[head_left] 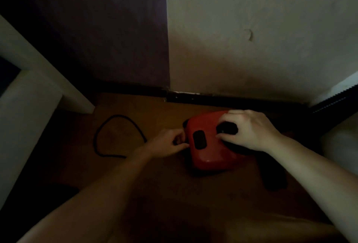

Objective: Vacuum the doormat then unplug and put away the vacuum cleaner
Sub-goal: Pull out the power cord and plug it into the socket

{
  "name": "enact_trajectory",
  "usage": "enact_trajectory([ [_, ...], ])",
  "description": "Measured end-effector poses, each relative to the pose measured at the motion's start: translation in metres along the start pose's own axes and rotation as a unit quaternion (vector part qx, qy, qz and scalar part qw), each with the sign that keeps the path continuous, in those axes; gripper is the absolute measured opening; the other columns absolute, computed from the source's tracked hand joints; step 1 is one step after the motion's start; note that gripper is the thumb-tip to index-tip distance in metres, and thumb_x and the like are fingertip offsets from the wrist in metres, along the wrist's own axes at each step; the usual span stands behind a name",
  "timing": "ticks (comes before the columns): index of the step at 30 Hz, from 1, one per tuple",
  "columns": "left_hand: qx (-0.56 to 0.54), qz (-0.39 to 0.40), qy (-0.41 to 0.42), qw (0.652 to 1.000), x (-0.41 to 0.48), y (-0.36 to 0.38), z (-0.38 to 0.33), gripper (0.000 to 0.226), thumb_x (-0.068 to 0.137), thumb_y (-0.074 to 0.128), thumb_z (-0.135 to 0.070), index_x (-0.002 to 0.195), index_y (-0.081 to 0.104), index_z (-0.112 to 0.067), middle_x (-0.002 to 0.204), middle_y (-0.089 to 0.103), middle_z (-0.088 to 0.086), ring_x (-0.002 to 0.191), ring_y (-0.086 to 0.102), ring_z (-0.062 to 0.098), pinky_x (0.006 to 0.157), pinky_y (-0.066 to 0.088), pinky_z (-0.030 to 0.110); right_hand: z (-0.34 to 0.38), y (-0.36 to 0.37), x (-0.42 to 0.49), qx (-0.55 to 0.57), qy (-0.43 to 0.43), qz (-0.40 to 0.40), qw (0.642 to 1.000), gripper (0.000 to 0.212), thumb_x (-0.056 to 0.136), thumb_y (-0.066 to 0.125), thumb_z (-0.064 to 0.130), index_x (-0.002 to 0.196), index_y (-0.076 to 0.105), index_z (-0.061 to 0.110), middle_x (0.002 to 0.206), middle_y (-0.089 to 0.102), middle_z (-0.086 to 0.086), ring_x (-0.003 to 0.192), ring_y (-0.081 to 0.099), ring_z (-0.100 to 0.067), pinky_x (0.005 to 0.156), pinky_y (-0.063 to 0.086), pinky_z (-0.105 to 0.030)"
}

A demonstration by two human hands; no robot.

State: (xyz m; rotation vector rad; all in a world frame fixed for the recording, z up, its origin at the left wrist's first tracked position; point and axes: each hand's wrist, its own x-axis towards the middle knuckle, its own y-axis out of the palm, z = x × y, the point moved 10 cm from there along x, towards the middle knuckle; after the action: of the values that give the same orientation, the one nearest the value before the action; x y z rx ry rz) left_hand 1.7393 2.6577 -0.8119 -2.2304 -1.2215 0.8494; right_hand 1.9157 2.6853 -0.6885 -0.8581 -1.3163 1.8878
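A small red vacuum cleaner (208, 151) sits on the brown floor close to the wall. My right hand (249, 130) rests on its top, fingers curled round a black part there. My left hand (168, 143) pinches something at the vacuum's left side, where the black power cord (108, 126) seems to enter. The cord loops across the floor to the left of my left hand. What the left fingers hold is too dark to make out. No doormat is visible.
A dark skirting board (213, 99) runs along the grey wall behind the vacuum. White furniture (29, 95) stands at the left. A dark ribbed object (333, 103) and a pale surface stand at the right. A dark shape (273, 178) lies beside the vacuum.
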Motion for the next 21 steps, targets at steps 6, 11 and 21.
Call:
enact_trajectory([
  [6, -0.004, -0.003, -0.093, 0.996, -0.03, 0.025, 0.011, 0.015, 0.091, 0.067, -0.043, 0.094, 0.063, -0.029, 0.096, 0.067, -0.008, 0.088, 0.062, 0.005, 0.08, 0.055, 0.032, 0.005, -0.004, -0.002, -0.083, -0.041, -0.059, 0.994, 0.051, 0.084, 0.047, 0.069, 0.093, 0.075, 0.027, 0.08, 0.071, 0.012, 0.073, 0.069, -0.015, 0.08, 0.051, -0.037],
  [11, -0.05, 0.052, -0.132, 0.989, -0.041, 0.053, 0.019, 0.022, 0.094, 0.066, -0.033, 0.109, 0.071, -0.017, 0.107, 0.069, -0.003, 0.092, 0.061, 0.004, 0.078, 0.047, 0.02, 0.001, 0.001, 0.003, -0.121, 0.001, -0.033, 0.992, 0.053, 0.085, 0.041, 0.076, 0.095, 0.072, 0.034, 0.085, 0.07, 0.014, 0.079, 0.069, -0.014, 0.063, 0.041, -0.028],
  [21, -0.182, 0.029, -0.282, 0.942, -0.051, 0.098, 0.072, 0.019, 0.097, 0.059, -0.011, 0.109, 0.066, 0.002, 0.094, 0.07, 0.008, 0.061, 0.059, 0.005, 0.054, 0.048, 0.017, -0.002, 0.002, 0.008, -0.126, 0.017, -0.014, 0.992, 0.05, 0.084, 0.047, 0.08, 0.1, 0.069, 0.038, 0.09, 0.071, 0.012, 0.085, 0.068, -0.014, 0.062, 0.036, -0.029],
])
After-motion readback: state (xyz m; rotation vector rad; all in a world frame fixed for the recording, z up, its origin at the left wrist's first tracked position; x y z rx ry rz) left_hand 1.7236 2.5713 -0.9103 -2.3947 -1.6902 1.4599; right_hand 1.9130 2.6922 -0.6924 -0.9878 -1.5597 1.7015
